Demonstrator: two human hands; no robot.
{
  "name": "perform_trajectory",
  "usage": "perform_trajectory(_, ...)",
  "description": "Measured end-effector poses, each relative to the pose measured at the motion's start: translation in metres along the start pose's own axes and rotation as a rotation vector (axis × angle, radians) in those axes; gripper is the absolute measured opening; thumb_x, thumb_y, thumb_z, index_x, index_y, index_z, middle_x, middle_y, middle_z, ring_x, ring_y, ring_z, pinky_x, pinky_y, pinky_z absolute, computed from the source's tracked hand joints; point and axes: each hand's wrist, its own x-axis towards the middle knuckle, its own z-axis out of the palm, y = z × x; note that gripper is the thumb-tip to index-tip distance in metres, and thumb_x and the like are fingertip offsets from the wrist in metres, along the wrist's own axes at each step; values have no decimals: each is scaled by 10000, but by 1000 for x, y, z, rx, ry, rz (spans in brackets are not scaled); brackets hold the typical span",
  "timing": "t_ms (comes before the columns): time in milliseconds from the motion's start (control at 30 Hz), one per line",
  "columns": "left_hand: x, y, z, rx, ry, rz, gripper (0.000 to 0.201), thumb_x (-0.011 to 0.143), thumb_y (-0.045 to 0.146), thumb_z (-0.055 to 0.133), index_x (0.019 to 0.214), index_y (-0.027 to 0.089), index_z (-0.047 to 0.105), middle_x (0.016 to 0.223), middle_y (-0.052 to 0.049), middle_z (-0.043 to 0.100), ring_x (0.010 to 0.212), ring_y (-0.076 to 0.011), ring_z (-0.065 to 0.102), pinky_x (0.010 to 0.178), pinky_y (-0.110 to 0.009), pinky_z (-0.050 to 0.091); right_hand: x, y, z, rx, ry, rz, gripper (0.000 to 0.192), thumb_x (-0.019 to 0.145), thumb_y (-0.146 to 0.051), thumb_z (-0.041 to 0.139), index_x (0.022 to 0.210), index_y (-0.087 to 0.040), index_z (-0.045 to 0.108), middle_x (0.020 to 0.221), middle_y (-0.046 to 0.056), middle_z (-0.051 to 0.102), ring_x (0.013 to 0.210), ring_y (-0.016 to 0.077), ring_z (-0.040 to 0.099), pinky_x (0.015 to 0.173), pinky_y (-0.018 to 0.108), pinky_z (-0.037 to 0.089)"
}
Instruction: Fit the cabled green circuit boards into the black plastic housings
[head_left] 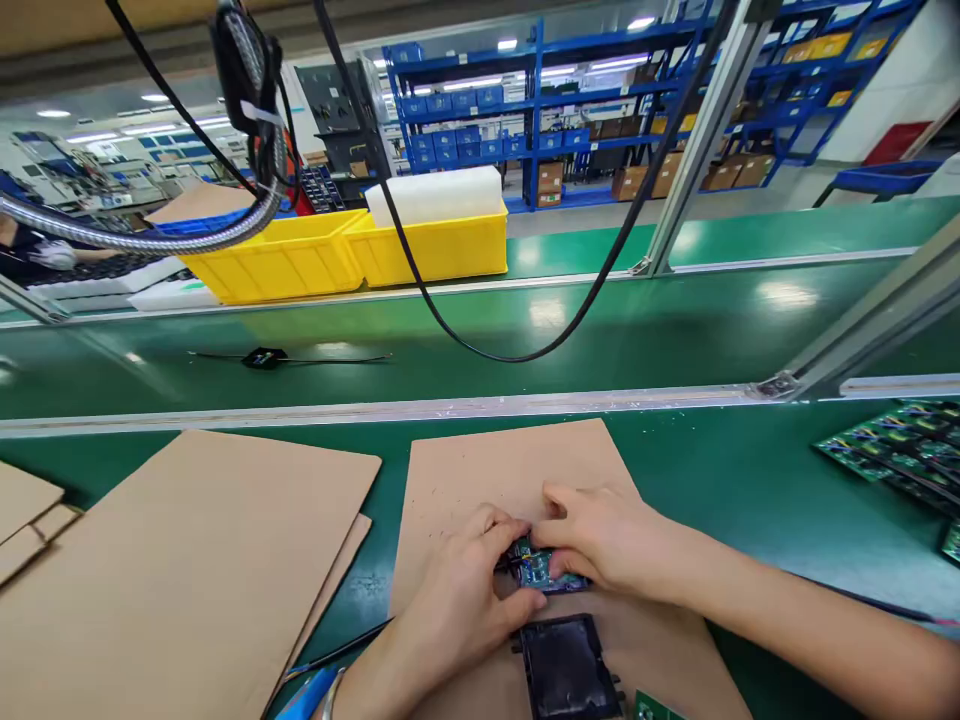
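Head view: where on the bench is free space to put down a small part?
Bare green bench lies between the middle cardboard sheet and the circuit board stack. The large left cardboard is bare too. It is crowded where the left hand and right hand hold a small board above the black housing.

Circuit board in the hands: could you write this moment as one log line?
left hand: grips small circuit board | right hand: grips it too | under: cardboard sheet | near: black tray

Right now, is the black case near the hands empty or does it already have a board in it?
Empty: the black case shows only a bare dark inside. The small board is apart from it, held between both hands.
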Motion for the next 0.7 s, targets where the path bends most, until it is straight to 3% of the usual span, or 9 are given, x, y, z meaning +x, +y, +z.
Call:
perform_trajectory(200,0,1,2,-7,-23,0,405,722,207,734,1115,246,643,1071,-31,592,965,-214,591,847,-334,482,4,-7,12,-59,3,65,136,842,-295,704,961,-240,667,877,28,538,583,167,578,496,268,341)
perform_trajectory(300,-3,-3,-6,-38,-56,-14,520,701,231,772,1192,250,601,1133,-34,593,977,-206,582,849,-317,475,1,-9,18,-34,60,56,126,834,-239,701,951,-233,654,869,25,551,582,160,569,494,270,327)
perform_trajectory(367,-4,-6,-14,-51,-71,-88,529,720,239,751,1216,239,566,1123,-29,614,880,-179,599,777,-290,481,0,-9,21,-1,88,57,102,825,-185,698,907,-222,650,854,18,562,583,148,555,502,269,320)
perform_trajectory(467,-3,-4,-24,13,-153,-180,105,825,212,603,927,215,629,804,23,646,654,-140,568,594,-242,420,0,-8,22,61,109,42,117,803,-124,705,847,-211,641,813,0,573,603,141,551,504,269,299)
perform_trajectory(567,-3,5,-23,180,-128,-68,130,857,175,524,753,209,594,704,19,616,665,-155,566,597,-252,401,2,-7,21,80,134,23,136,791,-130,733,844,-210,636,791,-12,579,621,148,562,493,282,274)
perform_trajectory(700,-8,9,-5,418,68,170,219,902,114,396,878,201,596,810,-35,610,736,-191,586,649,-293,453,1,-7,19,50,165,23,133,802,-207,756,866,-220,640,783,-20,584,619,159,553,473,299,223)
